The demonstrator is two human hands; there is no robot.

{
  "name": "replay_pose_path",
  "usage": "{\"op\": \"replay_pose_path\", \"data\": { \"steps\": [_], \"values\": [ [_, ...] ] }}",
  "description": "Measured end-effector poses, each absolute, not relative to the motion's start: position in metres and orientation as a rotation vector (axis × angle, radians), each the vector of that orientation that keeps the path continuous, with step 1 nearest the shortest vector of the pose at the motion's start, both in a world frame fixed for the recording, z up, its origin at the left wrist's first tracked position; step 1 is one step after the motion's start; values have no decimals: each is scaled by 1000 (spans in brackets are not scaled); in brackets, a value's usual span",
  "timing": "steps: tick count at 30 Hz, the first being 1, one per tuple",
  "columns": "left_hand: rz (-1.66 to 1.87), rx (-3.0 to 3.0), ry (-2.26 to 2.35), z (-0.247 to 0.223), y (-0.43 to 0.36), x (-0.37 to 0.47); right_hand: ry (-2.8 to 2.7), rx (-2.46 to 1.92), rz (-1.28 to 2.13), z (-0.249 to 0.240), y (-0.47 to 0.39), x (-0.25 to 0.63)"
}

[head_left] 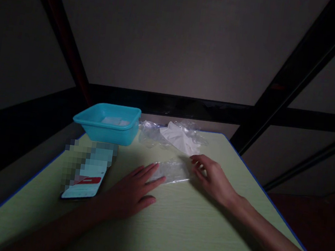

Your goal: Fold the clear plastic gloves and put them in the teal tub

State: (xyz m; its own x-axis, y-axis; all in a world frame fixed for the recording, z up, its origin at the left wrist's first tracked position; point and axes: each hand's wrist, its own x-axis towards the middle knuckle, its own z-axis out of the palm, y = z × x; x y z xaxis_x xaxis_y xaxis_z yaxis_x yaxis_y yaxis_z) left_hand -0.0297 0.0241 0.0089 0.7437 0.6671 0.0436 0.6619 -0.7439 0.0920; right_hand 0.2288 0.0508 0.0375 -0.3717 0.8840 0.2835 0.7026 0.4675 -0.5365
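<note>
A flat clear plastic bag (174,172) lies across the middle of the table. My left hand (136,191) rests palm down with spread fingers, its fingertips on the bag's left end. At the other end is my right hand (211,177), its fingers bent and the thumb apart from the index finger. Nothing shows between those fingertips, though they are close to the bag's edge. Just beyond them sits a white pleated, fan-like piece (181,138), with crumpled clear plastic (152,132) around and behind it.
A turquoise plastic basket (109,134) with white items inside stands at the table's back left. In front of it lies a phone (90,179) with a lit, partly blurred screen. The pale table (184,233) has a blue edge; a wall (178,41) rises behind.
</note>
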Motion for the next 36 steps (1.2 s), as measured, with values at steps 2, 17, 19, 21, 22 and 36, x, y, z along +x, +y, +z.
{"op": "replay_pose_path", "data": {
  "steps": [2, 17, 19, 21, 22, 36],
  "values": [
    [128, 2873, 1087, 7, 25, -30, -2476, -1152, 321, 37, 33, 217],
    [106, 2857, 1098, 7, 25, -30, -2833, -1171, 248, 21, 1, 219],
    [102, 2853, 1100, 7, 25, -30, -2831, -1191, 190, 17, -1, 227],
    [96, 2849, 1099, 7, 25, -30, -2827, -1197, 134, 11, -2, 236],
    [92, 2845, 1099, 8, 25, -30, -2820, -1194, 108, 9, -3, 240],
    [124, 2838, 1096, 7, 26, -29, -2717, -1206, 258, 37, 32, 177]
  ]
}}
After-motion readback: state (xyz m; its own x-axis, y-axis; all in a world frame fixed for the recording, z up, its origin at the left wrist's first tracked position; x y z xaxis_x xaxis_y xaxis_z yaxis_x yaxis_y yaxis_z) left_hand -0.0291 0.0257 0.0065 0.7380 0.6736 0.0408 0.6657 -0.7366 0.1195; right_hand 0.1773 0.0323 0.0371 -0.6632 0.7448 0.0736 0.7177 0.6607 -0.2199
